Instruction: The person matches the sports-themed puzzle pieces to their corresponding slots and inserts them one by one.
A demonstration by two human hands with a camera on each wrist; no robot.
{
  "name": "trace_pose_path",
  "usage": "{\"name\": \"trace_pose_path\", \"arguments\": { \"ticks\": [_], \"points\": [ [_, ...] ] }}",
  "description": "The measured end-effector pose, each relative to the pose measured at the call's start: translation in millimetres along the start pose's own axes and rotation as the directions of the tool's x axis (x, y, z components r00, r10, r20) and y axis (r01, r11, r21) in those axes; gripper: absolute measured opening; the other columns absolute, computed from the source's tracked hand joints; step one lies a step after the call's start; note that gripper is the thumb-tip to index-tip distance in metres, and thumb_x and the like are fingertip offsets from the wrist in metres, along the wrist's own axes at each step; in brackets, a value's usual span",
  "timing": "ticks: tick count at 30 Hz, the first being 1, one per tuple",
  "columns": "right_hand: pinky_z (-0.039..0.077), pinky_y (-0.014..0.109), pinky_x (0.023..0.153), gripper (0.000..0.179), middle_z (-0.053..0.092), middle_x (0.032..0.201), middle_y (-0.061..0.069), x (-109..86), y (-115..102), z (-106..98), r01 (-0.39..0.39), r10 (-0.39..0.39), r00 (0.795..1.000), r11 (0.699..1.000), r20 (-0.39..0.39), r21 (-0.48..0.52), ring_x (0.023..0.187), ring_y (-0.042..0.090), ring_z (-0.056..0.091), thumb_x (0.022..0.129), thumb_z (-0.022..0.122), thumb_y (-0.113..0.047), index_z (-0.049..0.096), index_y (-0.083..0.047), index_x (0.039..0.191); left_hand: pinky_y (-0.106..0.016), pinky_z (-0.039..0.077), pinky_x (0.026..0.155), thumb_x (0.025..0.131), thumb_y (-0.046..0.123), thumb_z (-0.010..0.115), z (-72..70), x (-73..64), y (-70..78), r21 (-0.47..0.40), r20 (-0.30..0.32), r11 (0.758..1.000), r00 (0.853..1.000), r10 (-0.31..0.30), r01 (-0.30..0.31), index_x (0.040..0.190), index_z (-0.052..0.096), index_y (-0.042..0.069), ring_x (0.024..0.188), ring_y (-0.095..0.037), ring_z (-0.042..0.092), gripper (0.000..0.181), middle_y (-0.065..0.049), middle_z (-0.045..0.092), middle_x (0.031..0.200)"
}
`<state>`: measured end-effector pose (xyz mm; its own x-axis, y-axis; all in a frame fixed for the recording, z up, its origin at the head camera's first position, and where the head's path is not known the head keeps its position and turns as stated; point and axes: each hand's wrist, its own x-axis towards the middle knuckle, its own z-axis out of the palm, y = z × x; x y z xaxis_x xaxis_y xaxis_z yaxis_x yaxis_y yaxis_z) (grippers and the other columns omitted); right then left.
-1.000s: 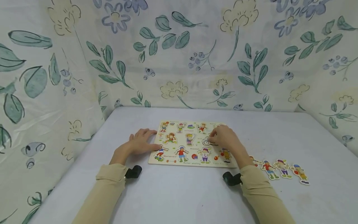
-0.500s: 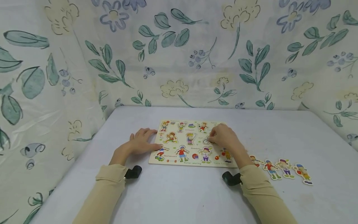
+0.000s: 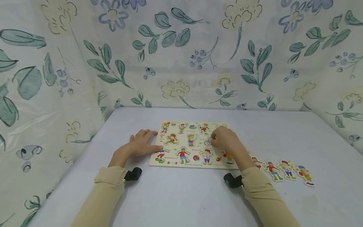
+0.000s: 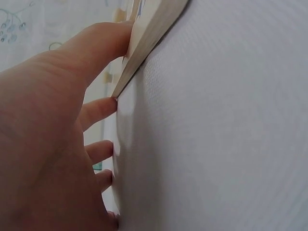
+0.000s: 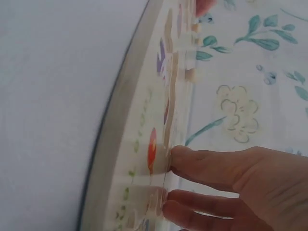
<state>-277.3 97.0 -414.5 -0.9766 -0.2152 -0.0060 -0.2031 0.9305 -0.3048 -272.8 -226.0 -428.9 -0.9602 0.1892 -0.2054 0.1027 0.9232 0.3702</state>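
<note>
A pale wooden puzzle board (image 3: 181,162) with pictures of children at sport lies on the table. My left hand (image 3: 141,143) rests at its left edge, fingers spread; in the left wrist view its thumb (image 4: 103,41) presses on the board's edge while the other fingers reach down to the tabletop. My right hand (image 3: 227,138) is over the right part of the board, thumb and fingers bent together on a bicycle puzzle piece (image 3: 207,142), much of which they hide. In the right wrist view the right hand's fingertips (image 5: 175,156) are right at the board's face.
To the right of the board several loose puzzle pieces lie in a row, among them a red-shirted figure (image 3: 273,171) and one in a blue cap (image 3: 304,175). Small wooden knobs (image 5: 191,75) stick up from the board. Behind the white table (image 3: 181,198) hangs a floral cloth (image 3: 181,63).
The head view has shifted slightly. My right hand stays at the bicycle piece with only a small movement, and my left hand keeps its place on the board's edge.
</note>
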Motion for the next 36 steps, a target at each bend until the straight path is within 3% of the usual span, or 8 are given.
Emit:
{"name": "trace_pose_path", "arguments": {
  "ticks": [7, 11, 16, 19, 24, 28, 31, 36],
  "points": [
    [0.049, 0.04, 0.086, 0.022, 0.068, 0.106, 0.007, -6.6, -1.9, -2.4, 0.023, -0.022, 0.999, 0.999, 0.047, -0.024, 0.091, 0.023, 0.056, 0.09, 0.068, -0.015, 0.074, -0.007, 0.11, -0.07, 0.001, 0.115, 0.088, 0.059, 0.06, -0.7, 0.1, 0.6, 0.002, 0.003, 1.0, 1.0, 0.002, -0.002, 0.153, 0.031, 0.011, 0.147, -0.047, 0.012, 0.086, -0.027, 0.016, 0.159],
    [0.049, 0.041, 0.092, 0.034, 0.064, 0.114, 0.008, -10.4, 0.1, -2.8, 0.028, -0.025, 0.996, 0.999, 0.085, -0.025, 0.096, 0.024, 0.054, 0.088, 0.073, -0.019, 0.07, -0.007, 0.119, -0.07, 0.002, 0.115, 0.088, 0.061, 0.059, -0.2, 0.5, 0.8, 0.008, 0.001, 1.0, 1.0, 0.006, -0.006, 0.153, 0.031, 0.011, 0.146, -0.048, 0.012, 0.087, -0.027, 0.016, 0.159],
    [0.049, 0.04, 0.09, 0.049, 0.057, 0.121, 0.012, -12.9, 5.1, -3.8, 0.056, -0.053, 0.989, 0.998, 0.137, -0.015, 0.098, 0.024, 0.051, 0.087, 0.075, -0.024, 0.063, -0.008, 0.131, -0.07, 0.001, 0.115, 0.087, 0.063, 0.059, -0.1, 1.0, 0.2, 0.009, 0.006, 1.0, 1.0, 0.007, -0.007, 0.153, 0.031, 0.012, 0.146, -0.048, 0.011, 0.088, -0.027, 0.016, 0.159],
    [0.049, 0.043, 0.094, 0.052, 0.054, 0.131, 0.015, -14.7, 8.1, -5.9, 0.063, -0.062, 0.986, 0.998, 0.157, 0.004, 0.103, 0.025, 0.052, 0.088, 0.074, -0.024, 0.059, -0.008, 0.136, -0.071, 0.001, 0.114, 0.087, 0.062, 0.059, -0.5, 0.8, 0.7, 0.007, 0.012, 1.0, 1.0, 0.008, -0.008, 0.153, 0.031, 0.011, 0.146, -0.049, 0.011, 0.089, -0.028, 0.015, 0.159],
    [0.043, 0.05, 0.105, 0.041, 0.041, 0.152, 0.019, -18.9, 13.9, -11.2, 0.044, -0.058, 0.986, 0.995, 0.154, 0.094, 0.126, 0.034, 0.049, 0.091, 0.068, -0.021, 0.064, -0.011, 0.131, -0.071, 0.001, 0.114, 0.087, 0.061, 0.059, -2.1, -0.1, 0.8, -0.004, 0.012, 1.0, 1.0, 0.012, -0.012, 0.153, 0.031, 0.011, 0.146, -0.048, 0.012, 0.088, -0.028, 0.015, 0.158],
    [0.046, 0.049, 0.103, 0.037, 0.053, 0.143, 0.016, -23.0, 24.0, -16.5, 0.049, -0.067, 0.987, 0.991, 0.146, 0.127, 0.124, 0.031, 0.053, 0.093, 0.066, -0.021, 0.066, -0.008, 0.127, -0.071, 0.001, 0.114, 0.087, 0.061, 0.059, -2.0, -0.4, 0.3, -0.014, 0.015, 1.0, 1.0, 0.02, -0.02, 0.153, 0.031, 0.011, 0.146, -0.048, 0.012, 0.087, -0.028, 0.016, 0.158],
    [0.051, 0.045, 0.096, 0.036, 0.065, 0.125, 0.012, -28.1, 32.1, -22.3, 0.058, -0.079, 0.985, 0.989, 0.153, 0.133, 0.108, 0.025, 0.06, 0.093, 0.065, -0.021, 0.066, -0.003, 0.125, -0.071, 0.001, 0.114, 0.087, 0.06, 0.06, -1.5, -0.2, 0.1, -0.016, 0.012, 1.0, 1.0, 0.025, -0.025, 0.153, 0.032, 0.011, 0.146, -0.048, 0.012, 0.087, -0.029, 0.016, 0.158],
    [0.054, 0.044, 0.089, 0.031, 0.068, 0.112, 0.01, -38.2, 46.5, -30.1, 0.043, -0.068, 0.983, 0.987, 0.169, 0.152, 0.101, 0.024, 0.062, 0.093, 0.066, -0.021, 0.068, -0.002, 0.117, -0.072, 0.001, 0.114, 0.087, 0.059, 0.061, -0.7, 0.6, -0.8, -0.018, 0.002, 1.0, 1.0, 0.025, -0.025, 0.152, 0.032, 0.01, 0.146, -0.048, 0.012, 0.086, -0.029, 0.017, 0.158]
  ]
}}
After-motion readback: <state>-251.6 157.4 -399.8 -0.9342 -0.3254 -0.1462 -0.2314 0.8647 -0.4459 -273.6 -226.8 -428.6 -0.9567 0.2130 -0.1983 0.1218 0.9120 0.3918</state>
